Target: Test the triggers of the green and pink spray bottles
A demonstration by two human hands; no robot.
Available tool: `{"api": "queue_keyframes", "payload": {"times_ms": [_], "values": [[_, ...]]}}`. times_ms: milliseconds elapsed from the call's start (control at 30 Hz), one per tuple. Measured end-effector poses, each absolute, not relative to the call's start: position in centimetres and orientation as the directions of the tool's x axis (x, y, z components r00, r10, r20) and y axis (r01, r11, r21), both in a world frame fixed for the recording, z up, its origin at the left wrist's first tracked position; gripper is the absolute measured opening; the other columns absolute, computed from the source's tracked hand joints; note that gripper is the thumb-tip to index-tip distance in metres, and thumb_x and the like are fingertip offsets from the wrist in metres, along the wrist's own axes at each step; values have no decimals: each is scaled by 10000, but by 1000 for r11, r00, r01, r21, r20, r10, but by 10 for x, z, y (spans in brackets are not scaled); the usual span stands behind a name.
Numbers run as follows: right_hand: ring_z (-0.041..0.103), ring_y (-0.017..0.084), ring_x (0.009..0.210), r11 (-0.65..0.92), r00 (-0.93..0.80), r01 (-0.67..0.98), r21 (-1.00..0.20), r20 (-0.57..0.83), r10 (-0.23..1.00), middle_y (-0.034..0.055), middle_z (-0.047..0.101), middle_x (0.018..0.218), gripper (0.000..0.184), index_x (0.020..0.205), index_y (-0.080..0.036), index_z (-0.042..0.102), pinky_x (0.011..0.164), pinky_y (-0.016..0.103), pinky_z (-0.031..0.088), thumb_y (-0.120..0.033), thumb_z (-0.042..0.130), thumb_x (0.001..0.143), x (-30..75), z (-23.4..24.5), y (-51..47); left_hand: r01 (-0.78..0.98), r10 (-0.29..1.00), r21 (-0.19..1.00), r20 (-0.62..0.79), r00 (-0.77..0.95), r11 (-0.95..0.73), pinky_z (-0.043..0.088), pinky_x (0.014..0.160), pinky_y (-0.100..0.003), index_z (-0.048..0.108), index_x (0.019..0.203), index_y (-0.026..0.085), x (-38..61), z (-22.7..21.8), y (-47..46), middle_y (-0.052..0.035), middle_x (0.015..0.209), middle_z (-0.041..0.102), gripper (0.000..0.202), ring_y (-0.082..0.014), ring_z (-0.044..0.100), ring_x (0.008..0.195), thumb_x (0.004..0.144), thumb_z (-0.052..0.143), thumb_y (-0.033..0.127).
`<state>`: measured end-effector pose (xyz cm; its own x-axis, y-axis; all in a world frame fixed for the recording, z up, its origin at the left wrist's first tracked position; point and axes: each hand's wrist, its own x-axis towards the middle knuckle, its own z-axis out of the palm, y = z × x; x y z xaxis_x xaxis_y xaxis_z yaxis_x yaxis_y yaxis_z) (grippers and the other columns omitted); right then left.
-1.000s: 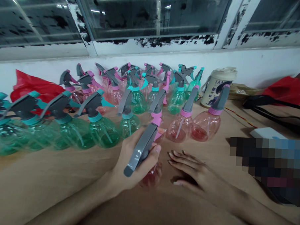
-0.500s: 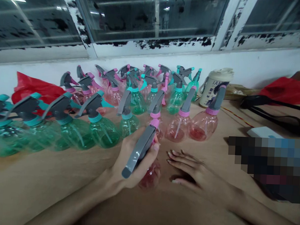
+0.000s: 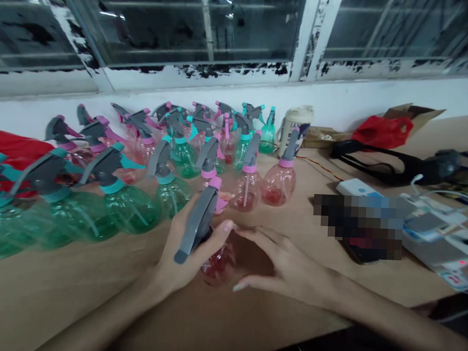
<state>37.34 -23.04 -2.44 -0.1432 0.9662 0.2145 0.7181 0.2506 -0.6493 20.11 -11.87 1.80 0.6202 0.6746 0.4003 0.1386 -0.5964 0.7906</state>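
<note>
In the middle foreground stands a clear pink spray bottle (image 3: pixel 219 265) with a grey and pink trigger head. My left hand (image 3: pixel 182 258) is wrapped around its neck, just under the head. My right hand (image 3: pixel 292 263) is held to the right of the bottle, fingers and thumb apart and curved toward it; whether the fingertips touch it I cannot tell. Just beyond are two pink spray bottles, one (image 3: pixel 245 191) left of the other (image 3: pixel 279 183). A row of green spray bottles (image 3: pixel 133 212) runs off to the left.
More spray bottles (image 3: pixel 184 155) crowd by the wall. A paper cup (image 3: pixel 294 127) stands behind. To the right lie a black strap (image 3: pixel 393 169), a phone (image 3: pixel 364 252), a white power strip (image 3: pixel 357 190) with cables, and a red bag (image 3: pixel 383 131). Another red bag (image 3: pixel 12 153) is at left.
My view has swung to the right. My right hand has come closer to the held spray bottle, its thumb and fingers spreading wider. The left hand keeps its grip.
</note>
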Motion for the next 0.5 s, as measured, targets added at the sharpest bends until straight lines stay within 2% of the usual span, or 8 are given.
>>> {"api": "queue_keyframes", "payload": {"times_ms": [133, 233, 367, 433, 500], "values": [[598, 284, 1122, 253, -95, 670, -698, 257, 962, 97, 618, 1255, 758, 1335, -212, 466, 968, 475, 483, -606, 698, 731, 372, -10, -239, 80, 638, 809, 394, 661, -582, 559, 733, -380, 538, 1120, 283, 220, 20, -135, -19, 984, 671, 353, -225, 661, 844, 798, 658, 365], [584, 286, 1134, 282, -73, 665, -692, 315, 946, 96, 617, 1241, 742, 1301, -202, 489, 976, 464, 472, -591, 722, 714, 374, -7, -245, 72, 615, 792, 410, 674, -607, 541, 775, -379, 546, 1069, 268, 236, 18, -146, -14, 950, 649, 348, -211, 644, 824, 764, 694, 349], [589, 296, 1113, 291, -34, 704, -648, 378, 925, 118, 650, 1135, 492, 1125, -166, 581, 917, 450, 497, -508, 690, 788, 380, -8, -253, 79, 614, 806, 380, 692, -587, 536, 790, -392, 553, 1032, 244, 257, 16, -159, -29, 916, 630, 316, -233, 632, 879, 770, 685, 365], [609, 288, 1057, 287, -6, 717, -635, 406, 914, 111, 667, 1049, 402, 1049, -159, 591, 876, 440, 505, -464, 685, 804, 386, -8, -258, 80, 604, 804, 374, 704, -590, 538, 814, -425, 544, 1079, 255, 266, 16, -165, -33, 967, 628, 349, -245, 634, 897, 782, 677, 381], [623, 270, 988, 285, 2, 724, -628, 416, 909, 92, 670, 999, 386, 1018, -161, 590, 852, 428, 502, -445, 707, 783, 395, -8, -262, 55, 564, 788, 388, 729, -614, 523, 874, -462, 512, 1162, 282, 275, 17, -169, -36, 1077, 618, 423, -265, 625, 971, 787, 681, 381]]}}
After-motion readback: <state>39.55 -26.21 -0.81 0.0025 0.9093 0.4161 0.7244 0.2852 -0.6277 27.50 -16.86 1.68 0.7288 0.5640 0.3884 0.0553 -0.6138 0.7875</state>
